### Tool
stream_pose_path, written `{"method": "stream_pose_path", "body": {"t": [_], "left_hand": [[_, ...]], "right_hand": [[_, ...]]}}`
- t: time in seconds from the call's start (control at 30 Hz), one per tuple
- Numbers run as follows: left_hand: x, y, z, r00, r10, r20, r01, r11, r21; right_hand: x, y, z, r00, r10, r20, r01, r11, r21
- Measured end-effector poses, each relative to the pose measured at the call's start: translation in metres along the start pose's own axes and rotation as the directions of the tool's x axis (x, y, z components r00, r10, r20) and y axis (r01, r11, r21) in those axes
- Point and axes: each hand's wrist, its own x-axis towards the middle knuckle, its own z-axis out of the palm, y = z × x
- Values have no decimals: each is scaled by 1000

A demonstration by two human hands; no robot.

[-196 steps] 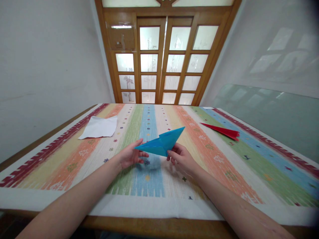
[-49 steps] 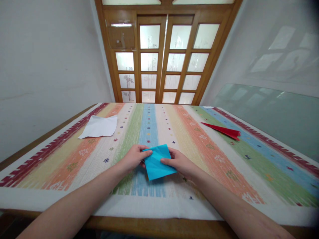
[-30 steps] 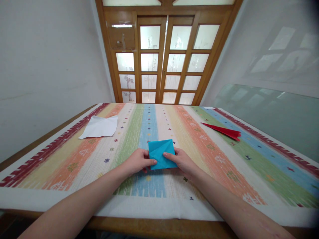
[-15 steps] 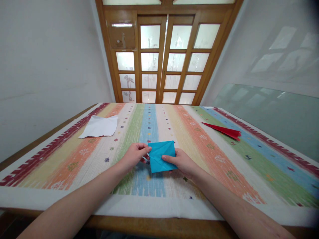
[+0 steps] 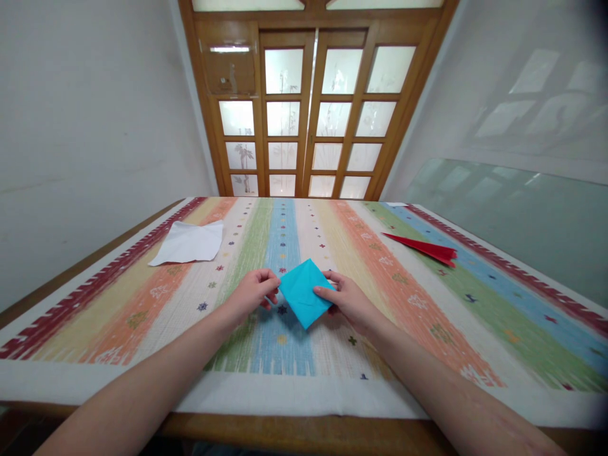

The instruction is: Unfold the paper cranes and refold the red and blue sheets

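A folded blue paper [image 5: 304, 292], now a small diamond shape, is held just above the striped tablecloth [image 5: 408, 297] in front of me. My left hand [image 5: 251, 294] pinches its left corner. My right hand [image 5: 348, 300] grips its right side, thumb on top. Both forearms reach in from the near edge of the table.
A folded red paper [image 5: 424, 248] lies on the cloth at the right. A white sheet of paper [image 5: 190, 242] lies at the far left. A wooden glazed door [image 5: 311, 107] stands behind the table, and a glass pane [image 5: 522, 215] leans along the right wall.
The blue paper went from a long pointed shape to a small folded square. Over the last second both hands turned it, and it now stands on a corner as a diamond.
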Motion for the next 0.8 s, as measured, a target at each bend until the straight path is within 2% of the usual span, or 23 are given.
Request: {"method": "stream_pose_path", "body": {"t": [0.1, 0.27, 0.33, 0.4, 0.47, 0.53, 0.63, 0.73, 0.8], "left_hand": [[1, 1, -4, 999, -34, 39, 32, 998, 53], [-3, 2, -8, 984, -72, 163, 45, 985, 165], [-4, 1, -7, 974, -86, 208, 46, 981, 190], [-3, -1, -6, 978, -75, 196, 39, 982, 183], [-1, -3, -5, 990, -48, 135, 25, 986, 165], [3, -6, -5, 997, -18, 70, 7, 988, 153], [8, -11, -7, 1000, 23, 16, -25, 984, 176], [12, -15, -10, 998, 59, 12, -60, 959, 275], [11, -14, -12, 980, 184, -72, -140, 904, 404]], "right_hand": [[5, 3, -5, 996, -8, -87, 17, 995, 98], [7, 8, -7, 960, -120, -253, 163, 974, 159], [7, 8, -6, 953, -127, -276, 178, 969, 169], [6, 5, -6, 957, -86, -276, 153, 961, 231], [6, 2, -4, 974, -38, -225, 109, 943, 315], [4, 0, -1, 994, -14, -107, 51, 937, 347], [0, 0, 4, 998, 20, 64, -36, 967, 253], [-2, 3, 7, 995, 53, 80, -64, 988, 139], [-2, 5, 6, 994, 69, 90, -77, 993, 93]]}}
